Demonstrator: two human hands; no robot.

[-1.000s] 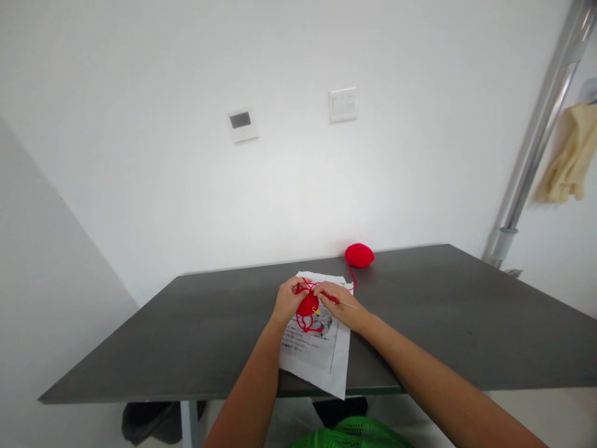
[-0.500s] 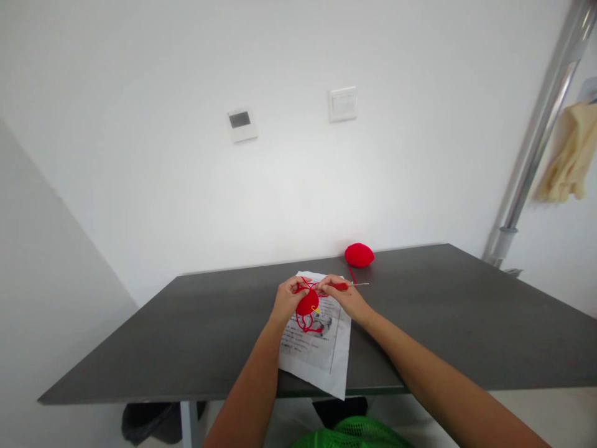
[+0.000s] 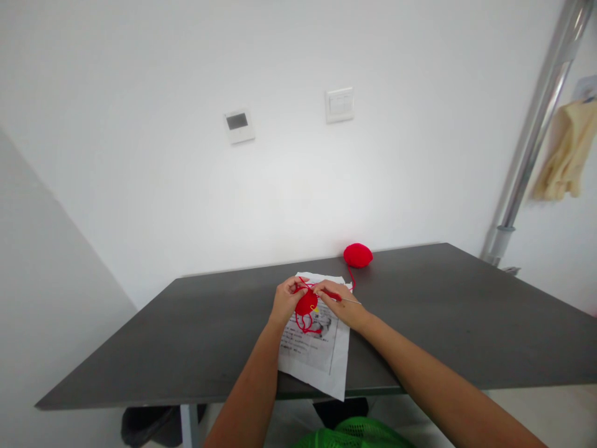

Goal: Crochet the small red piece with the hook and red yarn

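My left hand (image 3: 286,301) is closed round a small red crocheted piece (image 3: 306,304), with red yarn looped over its fingers. My right hand (image 3: 339,305) pinches a crochet hook (image 3: 344,299) with a red grip and a thin metal shaft that sticks out to the right. Both hands work above a printed paper sheet (image 3: 317,351) lying at the front of the dark grey table (image 3: 448,317). A red strand runs from the piece back to a red yarn ball (image 3: 358,255) at the table's far edge.
A green mesh basket (image 3: 359,434) and a black object (image 3: 149,423) sit under the table's front edge. A metal pole (image 3: 532,143) rises at the right with a cream cloth (image 3: 566,152) hanging beside it. Two wall panels (image 3: 339,104) are on the white wall.
My right hand raised the hook level toward the yarn ball, then dropped it back so the shaft slants down to the right again. The left hand stayed on the red piece.
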